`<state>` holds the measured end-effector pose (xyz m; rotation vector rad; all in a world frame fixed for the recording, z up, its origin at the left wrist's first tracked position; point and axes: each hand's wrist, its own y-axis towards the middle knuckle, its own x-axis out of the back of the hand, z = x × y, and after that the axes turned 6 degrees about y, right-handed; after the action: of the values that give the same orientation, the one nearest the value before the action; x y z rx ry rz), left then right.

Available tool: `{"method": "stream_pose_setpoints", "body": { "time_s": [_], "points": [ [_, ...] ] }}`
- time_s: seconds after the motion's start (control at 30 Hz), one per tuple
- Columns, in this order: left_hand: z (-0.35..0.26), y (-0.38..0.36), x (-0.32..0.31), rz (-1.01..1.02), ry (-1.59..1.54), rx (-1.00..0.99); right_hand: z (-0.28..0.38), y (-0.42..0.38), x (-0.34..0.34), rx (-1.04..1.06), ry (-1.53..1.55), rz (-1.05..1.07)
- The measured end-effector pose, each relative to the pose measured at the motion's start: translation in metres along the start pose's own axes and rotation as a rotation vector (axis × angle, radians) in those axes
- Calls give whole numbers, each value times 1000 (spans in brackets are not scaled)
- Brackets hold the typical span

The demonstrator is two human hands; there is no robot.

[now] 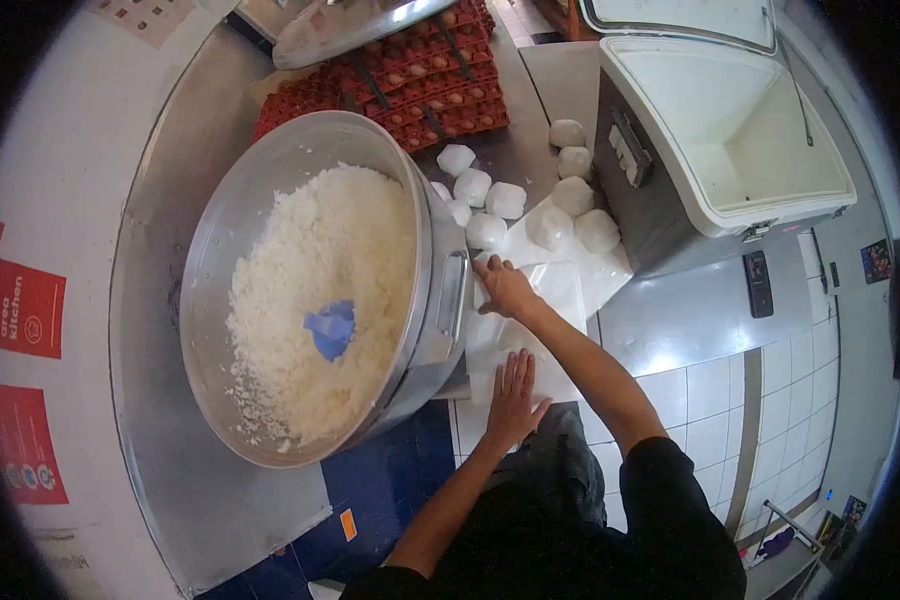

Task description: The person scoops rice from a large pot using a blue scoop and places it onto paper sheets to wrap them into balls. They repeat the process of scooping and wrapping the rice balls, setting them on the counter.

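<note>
Left fingers (511,370): slightly spread, flat on white sheets (491,342) (palm down).
Right fingers (487,272): parted, touching sheets beside pot (438,340).

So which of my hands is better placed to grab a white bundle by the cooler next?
Probably your right hand: it reaches farther forward, closer to the white bundles beside the cooler. Your left hand lies nearer your body on the white sheets, so it could steady them.

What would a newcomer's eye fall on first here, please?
Most likely the big metal pot on the left, holding white rice with something blue in it. Next would come the red egg trays behind it and the open cooler at upper right, with white bundles between pot and cooler.
</note>
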<state>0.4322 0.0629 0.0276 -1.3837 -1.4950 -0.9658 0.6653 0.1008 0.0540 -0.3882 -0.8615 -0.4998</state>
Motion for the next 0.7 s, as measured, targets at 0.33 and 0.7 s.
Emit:
{"method": "stream_pose_setpoints", "body": {
  "time_s": [0.33,0.7],
  "points": [
    [4,14,8,35,70,75,-32,19,9,115,190,-164],
    [17,-25,-19,25,90,-47,-107,-34,18,-126,190,-108]
  ]
}}
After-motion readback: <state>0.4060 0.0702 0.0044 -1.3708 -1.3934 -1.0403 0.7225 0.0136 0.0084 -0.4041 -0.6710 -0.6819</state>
